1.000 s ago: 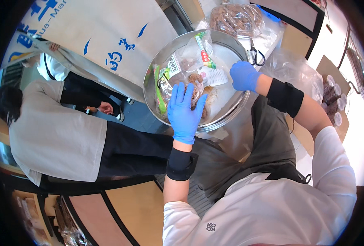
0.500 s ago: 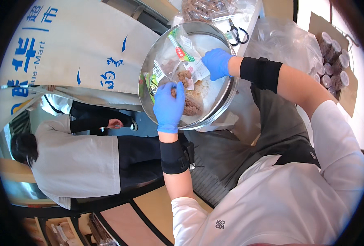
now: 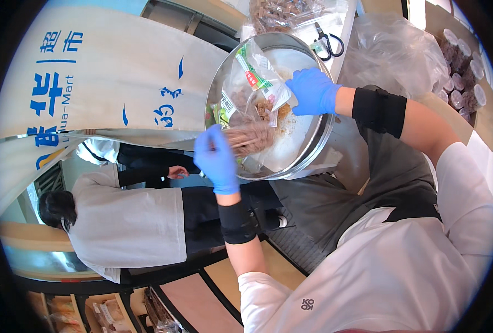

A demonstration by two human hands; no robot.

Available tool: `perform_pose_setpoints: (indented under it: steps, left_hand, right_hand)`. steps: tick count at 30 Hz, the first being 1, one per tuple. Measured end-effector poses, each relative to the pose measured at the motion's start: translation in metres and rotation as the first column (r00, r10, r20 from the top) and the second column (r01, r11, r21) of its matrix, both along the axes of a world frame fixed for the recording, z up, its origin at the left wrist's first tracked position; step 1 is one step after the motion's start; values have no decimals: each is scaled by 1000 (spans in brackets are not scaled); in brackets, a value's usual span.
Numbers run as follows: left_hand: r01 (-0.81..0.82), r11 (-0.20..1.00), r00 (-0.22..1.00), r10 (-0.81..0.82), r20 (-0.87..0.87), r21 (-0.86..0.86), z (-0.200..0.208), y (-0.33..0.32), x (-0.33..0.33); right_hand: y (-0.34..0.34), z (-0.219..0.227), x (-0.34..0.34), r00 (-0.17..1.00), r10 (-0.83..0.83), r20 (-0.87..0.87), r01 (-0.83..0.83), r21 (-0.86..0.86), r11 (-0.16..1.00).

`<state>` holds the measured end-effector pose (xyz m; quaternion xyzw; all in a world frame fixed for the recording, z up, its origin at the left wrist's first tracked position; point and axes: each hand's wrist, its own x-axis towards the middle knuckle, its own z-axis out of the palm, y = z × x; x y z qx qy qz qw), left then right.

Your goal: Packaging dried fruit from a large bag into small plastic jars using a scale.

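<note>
A round metal pan [image 3: 319,149] holds a clear plastic bag [image 3: 268,65] with green, red and white printed parts. Brown, crumbly-looking lumps [image 3: 249,137] lie in or under the plastic, smeared by motion. At the pan's near left rim is my left hand [image 3: 219,161], in a blue glove; its fingers are curled together, and blur hides what they hold. My right hand [image 3: 314,91], also blue-gloved, is closed at the bag's white printed edge on the pan's right side. Light brown crumbs lie on the pan's pale bottom.
Black-handled scissors [image 3: 328,44] and bagged brown pieces [image 3: 282,14] lie behind the pan. Right of it are a clear plastic sheet [image 3: 390,55] and a carton of lidded tubs [image 3: 463,77]. Another person [image 3: 130,222] bends over at left, below a printed white cloth [image 3: 124,66].
My left hand has shifted left, away from the lumps and toward the pan's rim. The lumps smear sideways. The whole view has shifted; my right hand stays at the bag's edge.
</note>
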<state>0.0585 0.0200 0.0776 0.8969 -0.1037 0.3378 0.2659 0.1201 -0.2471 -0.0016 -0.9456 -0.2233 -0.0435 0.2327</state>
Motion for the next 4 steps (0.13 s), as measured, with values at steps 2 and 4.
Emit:
perform_pose_setpoints:
  steps: [2,4]
  left_hand:
    - [-46,925,996,11,93,377,-7,-28,-10]
    - [-38,993,994,49,-99,112,-13,-18,-3]
  right_hand:
    - [0,1,-1,1000,14,-21,-15,-18,1000]
    - [-1,3,-2,1000,14,-19,-14,-11,1000]
